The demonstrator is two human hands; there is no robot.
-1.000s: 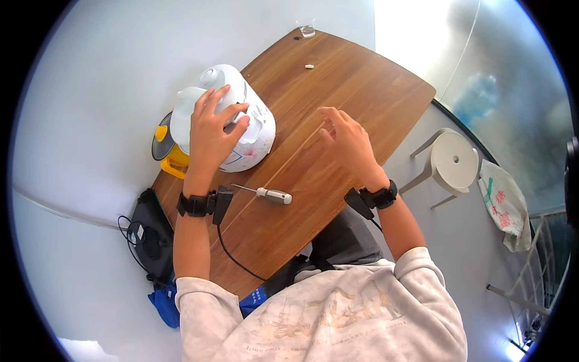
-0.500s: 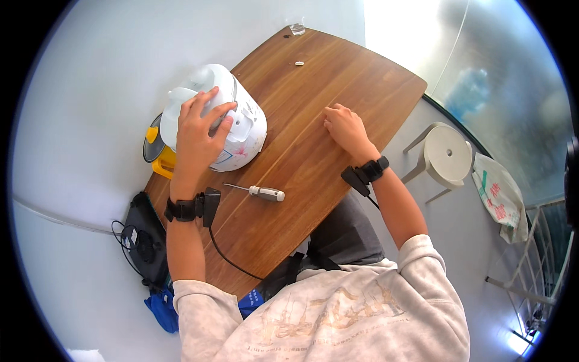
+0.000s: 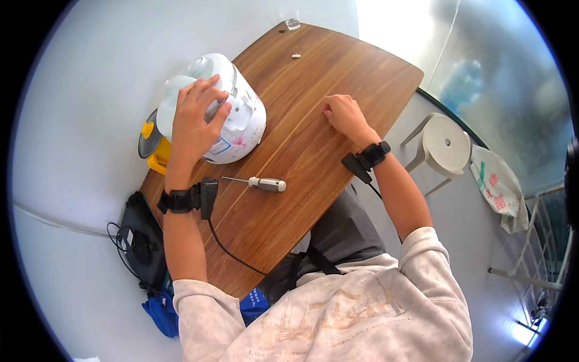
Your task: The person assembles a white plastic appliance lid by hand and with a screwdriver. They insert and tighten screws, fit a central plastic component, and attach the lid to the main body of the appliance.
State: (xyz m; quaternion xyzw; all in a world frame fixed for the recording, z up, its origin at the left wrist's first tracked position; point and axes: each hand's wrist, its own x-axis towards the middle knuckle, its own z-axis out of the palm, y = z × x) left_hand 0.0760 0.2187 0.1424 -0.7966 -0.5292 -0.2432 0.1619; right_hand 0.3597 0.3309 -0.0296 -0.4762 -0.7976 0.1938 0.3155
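A white rice cooker [image 3: 244, 130] with a floral print stands at the table's left side, against the wall. My left hand [image 3: 196, 117] lies over its pale lid [image 3: 173, 90], fingers spread and touching the top, thumb toward the front latch. Past the middle of the table, my right hand [image 3: 348, 116] rests with its fingers curled in; whatever they may hold is hidden. A screwdriver [image 3: 265, 184] with a grey and white handle lies between my forearms, its shaft pointing left. Each wrist wears a black strap with a small box.
A clear cup [image 3: 292, 23] and a small white piece [image 3: 296, 56] are at the table's far end. Behind the cooker sits a yellow and dark container [image 3: 158, 158]. A black device [image 3: 142, 241] with cables hangs by the left edge. A beige stool [image 3: 446, 145] stands right.
The view has shifted slightly, so the table and objects sit a little higher in the picture. My left hand stays on the cooker lid, and my right hand remains curled on the table.
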